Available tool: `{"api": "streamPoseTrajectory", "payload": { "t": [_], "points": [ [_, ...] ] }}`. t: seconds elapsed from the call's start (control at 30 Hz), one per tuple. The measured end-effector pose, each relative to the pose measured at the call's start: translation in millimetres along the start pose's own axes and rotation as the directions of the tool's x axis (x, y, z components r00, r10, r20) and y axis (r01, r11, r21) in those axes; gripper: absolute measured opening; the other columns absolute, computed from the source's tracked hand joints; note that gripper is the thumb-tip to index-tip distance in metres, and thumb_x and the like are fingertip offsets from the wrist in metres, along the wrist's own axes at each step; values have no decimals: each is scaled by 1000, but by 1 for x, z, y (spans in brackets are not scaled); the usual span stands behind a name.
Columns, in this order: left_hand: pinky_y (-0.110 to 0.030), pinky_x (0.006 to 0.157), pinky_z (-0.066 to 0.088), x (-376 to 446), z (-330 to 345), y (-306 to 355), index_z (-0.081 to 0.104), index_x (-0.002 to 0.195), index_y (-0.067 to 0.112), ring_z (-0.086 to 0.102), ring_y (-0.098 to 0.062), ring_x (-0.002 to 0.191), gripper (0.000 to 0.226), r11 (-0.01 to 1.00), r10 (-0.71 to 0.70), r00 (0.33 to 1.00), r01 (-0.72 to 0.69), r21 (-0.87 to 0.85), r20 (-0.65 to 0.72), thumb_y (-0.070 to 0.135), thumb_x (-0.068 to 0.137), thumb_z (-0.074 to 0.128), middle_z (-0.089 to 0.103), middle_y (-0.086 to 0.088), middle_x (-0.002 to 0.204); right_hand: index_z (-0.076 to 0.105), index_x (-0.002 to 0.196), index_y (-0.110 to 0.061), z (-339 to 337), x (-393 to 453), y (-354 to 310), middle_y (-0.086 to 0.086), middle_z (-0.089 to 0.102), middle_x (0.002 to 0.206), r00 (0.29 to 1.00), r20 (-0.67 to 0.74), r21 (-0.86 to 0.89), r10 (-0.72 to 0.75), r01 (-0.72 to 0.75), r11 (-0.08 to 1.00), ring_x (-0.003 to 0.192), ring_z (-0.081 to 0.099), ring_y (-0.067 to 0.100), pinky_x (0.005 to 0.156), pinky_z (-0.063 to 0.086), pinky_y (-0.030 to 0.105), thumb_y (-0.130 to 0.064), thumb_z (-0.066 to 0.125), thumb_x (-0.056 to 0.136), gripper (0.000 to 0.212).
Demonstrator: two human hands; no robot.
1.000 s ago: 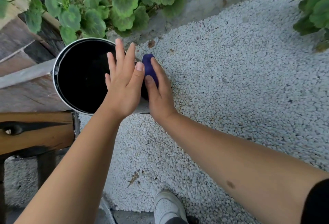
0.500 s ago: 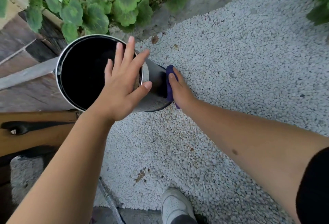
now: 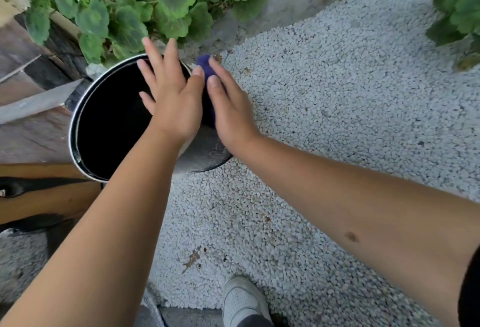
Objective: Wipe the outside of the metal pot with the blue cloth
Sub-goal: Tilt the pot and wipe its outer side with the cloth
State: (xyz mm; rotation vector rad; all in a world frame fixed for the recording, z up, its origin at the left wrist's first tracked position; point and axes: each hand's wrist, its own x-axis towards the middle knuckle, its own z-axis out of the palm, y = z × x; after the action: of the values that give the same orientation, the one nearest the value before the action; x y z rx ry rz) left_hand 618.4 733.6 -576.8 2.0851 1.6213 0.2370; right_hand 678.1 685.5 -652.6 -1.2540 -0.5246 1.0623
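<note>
Pressing blue cloth (image 3: 207,72) against metal pot (image 3: 205,150) side: right hand (image 3: 231,108), fingers flat; left hand (image 3: 174,101) flat on rim.

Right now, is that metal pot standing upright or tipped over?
Tipped: the metal pot leans, its dark mouth facing the camera, steadied by the left hand.

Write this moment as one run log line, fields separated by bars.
step: wiping | right hand presses blue cloth on metal pot wall | left hand flat on rim
</note>
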Motion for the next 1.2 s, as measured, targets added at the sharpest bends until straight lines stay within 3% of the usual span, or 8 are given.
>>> {"api": "streamPoseTrajectory", "payload": {
  "t": [0.13,0.23,0.37,0.47,0.6,0.9,1.07,1.2],
  "points": [
    [-58,111,-14,2,1,7,9,155,34,-23,-21,148,62,1000,-28,1000,28,15,-13,43,98,32,-24,7,161,44,147,-15,-1,5,7,5,53,147,998,44,-32,-50,52,998,124,46,-3,106,34,16,-31,48,99,50],
    [-60,112,-13,1,-5,6,3,155,34,-25,-22,147,70,1000,0,999,0,20,32,51,95,33,-26,7,161,42,149,-20,-8,15,26,4,50,149,992,40,-71,120,-117,991,133,47,11,115,34,31,-35,47,101,50],
    [-58,110,-8,-6,-30,-20,-3,154,36,-23,-23,148,80,919,306,928,-346,187,213,68,90,31,-21,2,163,32,153,-26,-23,20,58,5,41,156,962,82,-178,259,-242,954,142,39,22,119,28,44,-44,41,103,55],
    [-58,112,-5,-10,-26,-30,17,153,37,-24,-15,145,66,815,445,831,-530,232,334,57,92,35,-16,0,164,26,155,-26,-30,26,70,6,36,159,937,108,-237,331,-299,924,144,36,25,120,26,47,-47,37,103,57],
    [-53,110,-9,-6,-18,-32,35,142,41,-24,-6,143,50,875,409,876,-456,165,255,38,93,41,-13,5,164,22,156,-25,-35,28,79,8,34,160,923,88,-291,376,-337,896,145,35,27,120,26,43,-44,37,104,57],
    [-57,110,-15,-10,0,-3,35,141,50,-26,-16,146,59,979,202,971,-200,-31,129,23,90,44,-15,13,163,34,152,-34,-30,23,66,0,39,158,932,5,-123,364,-360,925,143,38,23,119,28,47,-52,37,100,55],
    [-58,112,-12,-5,4,15,37,144,44,-24,-15,147,55,994,-12,1000,12,-108,-2,20,94,45,-17,10,163,47,145,-34,-17,18,32,-2,50,150,965,31,-62,261,-259,964,136,47,19,116,35,45,-51,43,95,53],
    [-59,111,-11,2,2,15,37,142,46,-19,-14,148,45,995,-56,996,50,-91,-68,34,100,33,-13,11,164,55,138,-32,-1,14,-7,-3,59,142,995,28,-22,99,-98,995,128,54,12,112,42,39,-52,46,92,52]
  ]
}}
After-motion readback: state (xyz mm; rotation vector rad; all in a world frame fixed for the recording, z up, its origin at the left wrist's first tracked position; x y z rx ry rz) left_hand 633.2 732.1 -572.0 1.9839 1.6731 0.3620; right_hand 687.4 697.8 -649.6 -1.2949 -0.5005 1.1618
